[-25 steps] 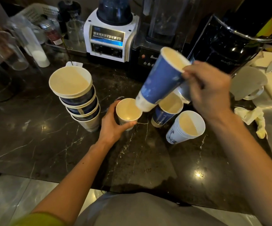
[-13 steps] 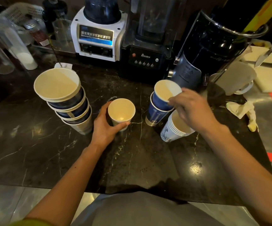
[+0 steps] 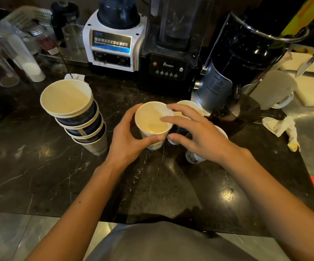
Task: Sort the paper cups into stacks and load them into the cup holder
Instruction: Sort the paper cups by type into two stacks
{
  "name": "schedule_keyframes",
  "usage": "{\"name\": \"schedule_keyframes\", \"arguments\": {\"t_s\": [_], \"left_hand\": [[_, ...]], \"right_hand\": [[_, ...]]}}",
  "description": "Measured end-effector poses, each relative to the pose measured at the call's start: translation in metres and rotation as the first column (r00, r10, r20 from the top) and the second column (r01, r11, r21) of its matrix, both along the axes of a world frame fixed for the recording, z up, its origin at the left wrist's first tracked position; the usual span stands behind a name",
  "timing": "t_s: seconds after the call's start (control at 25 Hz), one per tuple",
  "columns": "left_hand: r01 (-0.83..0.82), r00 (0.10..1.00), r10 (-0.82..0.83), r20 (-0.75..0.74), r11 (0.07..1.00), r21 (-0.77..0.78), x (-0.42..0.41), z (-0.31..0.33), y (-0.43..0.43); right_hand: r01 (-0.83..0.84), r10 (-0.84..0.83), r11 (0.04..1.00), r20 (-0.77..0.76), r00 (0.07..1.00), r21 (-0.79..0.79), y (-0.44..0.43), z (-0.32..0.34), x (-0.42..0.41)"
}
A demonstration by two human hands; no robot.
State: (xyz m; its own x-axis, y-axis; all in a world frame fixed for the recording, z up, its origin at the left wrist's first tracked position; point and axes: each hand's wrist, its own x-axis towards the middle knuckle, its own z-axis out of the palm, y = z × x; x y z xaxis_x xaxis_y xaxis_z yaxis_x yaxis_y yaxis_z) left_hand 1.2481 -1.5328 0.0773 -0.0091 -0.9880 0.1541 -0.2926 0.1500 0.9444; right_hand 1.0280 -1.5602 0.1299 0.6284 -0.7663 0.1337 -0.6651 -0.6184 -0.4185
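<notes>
Hand first: your left hand (image 3: pixel 128 140) was wrapped around a single white paper cup (image 3: pixel 153 122), thumb at the near side and fingers curled round the far side, holding it upright just above or on the dark marble tabletop (image 3: pixel 39 166); contact with the surface could not be told. Your right hand (image 3: pixel 199 132) hovered at the cup's right rim with fingers spread and nothing gripped, its fingertips touching or almost touching the rim.

Just behind that right hand stood a short stack of blue cups (image 3: pixel 190 106), mostly hidden, and a leaning white stack (image 3: pixel 195 157) showed below your wrist. To the left, well apart, a taller stack (image 3: pixel 77 117) of mixed blue and white cups leaned noticeably toward you.

What could have gone wrong, as a judgement: your right forearm sat directly over the two hidden stacks, so a careless pull back could have knocked them over. Squeezing the thin cup too hard could have crushed its rim and made it jam when nested. The leaning left stack looked ready to topple if bumped. No cup holder was clearly identifiable, so loading looked some way off.
</notes>
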Motion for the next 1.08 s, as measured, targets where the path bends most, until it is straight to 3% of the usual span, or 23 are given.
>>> {"name": "schedule_keyframes", "arguments": {"t_s": [0.28,0.48,0.68,0.84,1.08], "left_hand": [[0.096,0.995,-0.098,-0.029,0.994,-0.054,-0.021,0.028,-0.003],[-0.019,0.998,0.026,0.055,0.992,-0.124,-0.012,0.042,0.003],[-0.107,0.987,0.125,0.097,0.978,-0.177,0.005,0.05,0.008],[-0.128,0.967,0.177,0.182,0.959,-0.251,0.014,0.057,0.012],[-0.111,0.823,0.355,0.442,0.865,-0.489,0.035,0.087,0.015]], "right_hand": [[0.135,-0.111,0.986,0.227,0.968,-0.092,0.008,0.014,-0.023],[0.324,-0.253,0.936,0.37,0.894,-0.142,0.017,0.04,-0.061],[0.415,-0.339,0.885,0.317,0.885,-0.21,0.027,0.048,-0.096],[0.401,-0.365,0.88,0.177,0.914,-0.256,0.037,0.046,-0.111],[0.357,-0.355,0.934,-0.116,0.927,-0.012,0.045,0.003,-0.106]]}}
